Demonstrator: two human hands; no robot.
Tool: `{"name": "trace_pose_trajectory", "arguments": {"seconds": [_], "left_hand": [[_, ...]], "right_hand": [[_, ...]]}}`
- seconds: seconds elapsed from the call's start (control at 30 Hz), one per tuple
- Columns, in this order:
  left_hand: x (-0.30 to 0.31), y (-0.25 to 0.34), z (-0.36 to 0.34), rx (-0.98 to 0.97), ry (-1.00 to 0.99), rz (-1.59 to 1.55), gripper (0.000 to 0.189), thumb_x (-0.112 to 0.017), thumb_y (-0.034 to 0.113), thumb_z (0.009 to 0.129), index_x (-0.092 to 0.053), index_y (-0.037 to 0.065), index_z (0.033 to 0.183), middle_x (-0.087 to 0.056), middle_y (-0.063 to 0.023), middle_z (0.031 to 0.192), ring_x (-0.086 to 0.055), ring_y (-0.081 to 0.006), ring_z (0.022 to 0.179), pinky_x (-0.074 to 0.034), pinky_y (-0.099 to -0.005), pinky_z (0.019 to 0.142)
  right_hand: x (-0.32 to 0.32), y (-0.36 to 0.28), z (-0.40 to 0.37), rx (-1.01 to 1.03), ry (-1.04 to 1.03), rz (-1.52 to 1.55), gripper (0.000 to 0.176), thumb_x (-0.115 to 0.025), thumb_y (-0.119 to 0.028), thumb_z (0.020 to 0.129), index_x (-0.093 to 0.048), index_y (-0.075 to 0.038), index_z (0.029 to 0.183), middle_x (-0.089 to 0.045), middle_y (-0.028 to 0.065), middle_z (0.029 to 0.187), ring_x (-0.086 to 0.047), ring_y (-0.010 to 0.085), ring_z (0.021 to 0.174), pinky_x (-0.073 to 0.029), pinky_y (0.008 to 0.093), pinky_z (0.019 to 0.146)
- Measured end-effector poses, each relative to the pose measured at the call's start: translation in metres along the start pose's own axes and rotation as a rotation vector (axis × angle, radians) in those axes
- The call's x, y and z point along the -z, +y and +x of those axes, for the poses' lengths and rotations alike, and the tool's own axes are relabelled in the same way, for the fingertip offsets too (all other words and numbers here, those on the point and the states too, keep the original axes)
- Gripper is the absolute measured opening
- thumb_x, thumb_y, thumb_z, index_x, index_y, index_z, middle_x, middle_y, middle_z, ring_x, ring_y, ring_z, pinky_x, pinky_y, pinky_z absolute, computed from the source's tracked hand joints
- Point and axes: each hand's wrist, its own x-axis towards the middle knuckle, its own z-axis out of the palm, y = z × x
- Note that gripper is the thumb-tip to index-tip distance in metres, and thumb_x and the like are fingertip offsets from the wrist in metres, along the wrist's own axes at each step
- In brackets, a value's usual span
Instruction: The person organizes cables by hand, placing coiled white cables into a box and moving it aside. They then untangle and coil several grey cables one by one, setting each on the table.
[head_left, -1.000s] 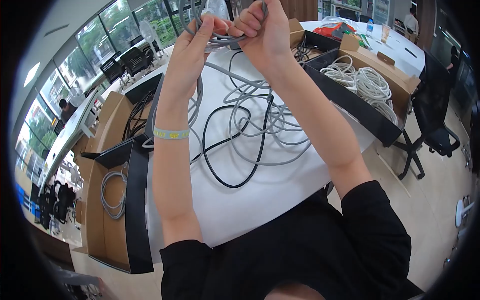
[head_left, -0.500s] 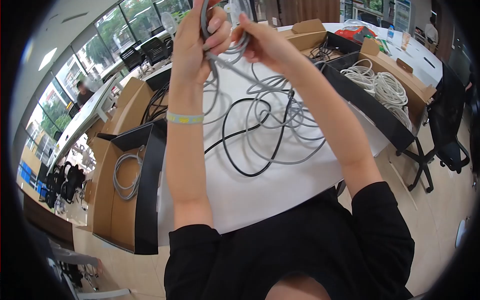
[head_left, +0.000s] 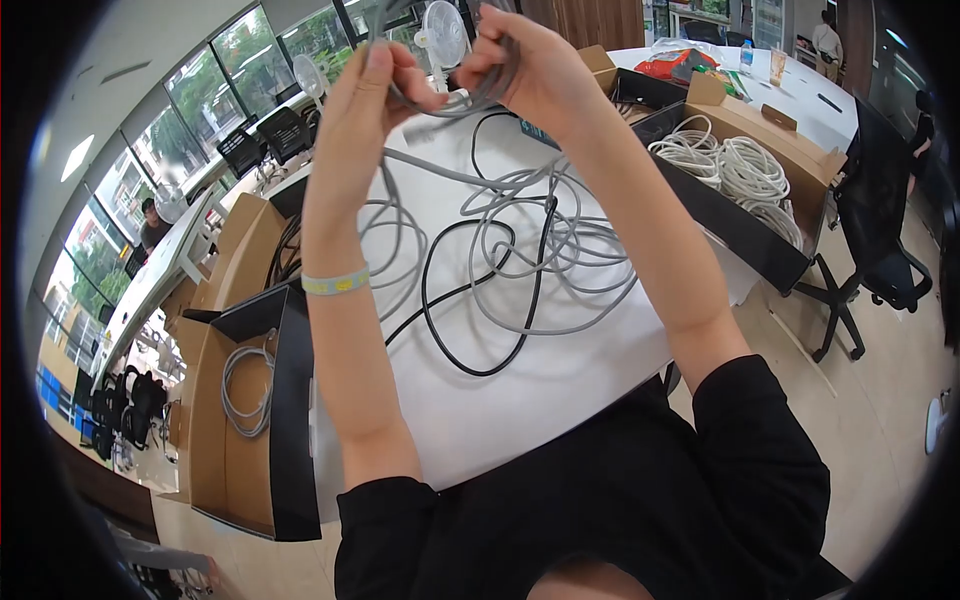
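Bright, even indoor light — daylight through windows (head_left: 190, 100), ceiling light (head_left: 78, 158) glaring white. Soft shadows on table (head_left: 480, 420). Wide lens bends edges, corners black — raised hands (head_left: 425, 85) slightly blurred.

I lose the top of the looped grey cable (head_left: 462, 109) past the upper edge, and the right forearm (head_left: 655, 225) hides part of a dark-teal object (head_left: 537, 132).

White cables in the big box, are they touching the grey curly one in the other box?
Apart. The head view shows the white cables in one box, the grey coil in another box, and the white table between.
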Motion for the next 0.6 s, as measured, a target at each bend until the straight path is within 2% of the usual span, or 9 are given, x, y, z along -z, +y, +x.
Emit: {"name": "trace_pose_trajectory", "arguments": {"seconds": [0.07, 0.1, 0.17, 0.3, 0.4, 0.47, 0.53, 0.57, 0.6], "left_hand": [[0.003, -0.011, 0.002, 0.028, -0.029, 0.096, 0.037, -0.033, 0.035, 0.094, -0.047, 0.000, 0.099, -0.054, -0.0063, 0.079, -0.056, -0.0156, 0.076, -0.045, -0.0317, 0.081], [0.008, -0.017, 0.003, 0.038, -0.133, 0.092, 0.042, -0.032, 0.038, 0.093, -0.046, 0.000, 0.104, -0.059, -0.0124, 0.092, -0.057, -0.0191, 0.093, -0.044, -0.0318, 0.082], [-0.003, -0.010, -0.001, 0.017, -0.245, 0.132, 0.038, -0.042, 0.028, 0.091, -0.044, 0.000, 0.115, -0.057, -0.0120, 0.103, -0.056, -0.0191, 0.097, -0.044, -0.0318, 0.081], [-0.013, -0.003, -0.013, 0.013, -0.411, 0.122, 0.044, -0.052, 0.016, 0.085, -0.040, 0.001, 0.125, -0.052, -0.0095, 0.116, -0.055, -0.0192, 0.101, -0.045, -0.0296, 0.077], [-0.007, -0.003, -0.007, 0.110, -0.390, 0.210, 0.048, -0.053, 0.015, 0.083, -0.038, 0.001, 0.127, -0.051, -0.0081, 0.117, -0.056, -0.0192, 0.099, -0.046, -0.0249, 0.070], [-0.006, -0.001, -0.006, 0.192, -0.347, 0.007, 0.045, -0.053, 0.013, 0.083, -0.041, 0.000, 0.124, -0.053, -0.0073, 0.114, -0.059, -0.0190, 0.094, -0.043, -0.0177, 0.057], [-0.010, -0.012, -0.006, 0.129, -0.240, -0.014, 0.036, -0.057, 0.017, 0.082, -0.050, 0.000, 0.113, -0.061, -0.0068, 0.094, -0.060, -0.0121, 0.080, -0.044, -0.0202, 0.059], [-0.013, -0.015, -0.005, 0.116, -0.263, -0.040, 0.036, -0.057, 0.017, 0.082, -0.050, 0.000, 0.113, -0.061, -0.0068, 0.094, -0.060, -0.0121, 0.080, -0.044, -0.0202, 0.059], [-0.016, -0.018, -0.004, 0.065, -0.217, 0.135, 0.032, -0.056, 0.015, 0.083, -0.051, -0.001, 0.110, -0.060, -0.0069, 0.093, -0.059, -0.0126, 0.080, -0.044, -0.0208, 0.063]], "right_hand": [[-0.003, 0.000, 0.001, -0.013, 0.102, 0.330, 0.021, -0.051, -0.018, 0.079, -0.040, -0.008, 0.064, -0.030, 0.0006, 0.055, -0.030, 0.0119, 0.051, -0.028, 0.0278, 0.051], [-0.005, 0.001, 0.001, -0.025, 0.148, 0.500, 0.027, -0.050, -0.016, 0.078, -0.034, -0.011, 0.057, -0.020, -0.0040, 0.046, -0.020, 0.0088, 0.041, -0.021, 0.0260, 0.041], [0.000, 0.003, 0.000, 0.104, 0.225, 0.380, 0.028, -0.048, -0.017, 0.074, -0.031, -0.013, 0.052, -0.020, -0.0048, 0.044, -0.018, 0.0090, 0.038, -0.018, 0.0254, 0.037], [-0.001, -0.005, -0.005, 0.068, 0.246, 0.496, 0.029, -0.047, -0.016, 0.072, -0.027, -0.013, 0.051, -0.018, -0.0030, 0.045, -0.016, 0.0101, 0.038, -0.017, 0.0263, 0.037], [0.001, -0.002, -0.004, 0.069, 0.242, 0.618, 0.028, -0.045, -0.016, 0.074, -0.027, -0.012, 0.052, -0.017, -0.0032, 0.046, -0.014, 0.0098, 0.040, -0.017, 0.0250, 0.041], [0.007, 0.006, 0.002, 0.084, 0.226, 0.672, 0.028, -0.047, -0.020, 0.071, -0.028, -0.012, 0.052, -0.020, -0.0015, 0.045, -0.020, 0.0112, 0.039, -0.020, 0.0266, 0.037], [-0.003, 0.005, -0.002, 0.087, 0.259, 0.698, 0.029, -0.047, -0.017, 0.072, -0.027, -0.012, 0.051, -0.019, -0.0019, 0.045, -0.018, 0.0103, 0.040, -0.019, 0.0252, 0.040], [-0.008, 0.005, -0.003, 0.095, 0.297, 0.686, 0.029, -0.047, -0.017, 0.072, -0.027, -0.012, 0.052, -0.020, -0.0020, 0.045, -0.020, 0.0105, 0.040, -0.020, 0.0248, 0.040], [-0.012, 0.007, -0.004, 0.103, 0.334, 0.675, 0.028, -0.047, -0.017, 0.072, -0.028, -0.011, 0.052, -0.021, -0.0020, 0.045, -0.022, 0.0107, 0.040, -0.022, 0.0245, 0.040]]}}
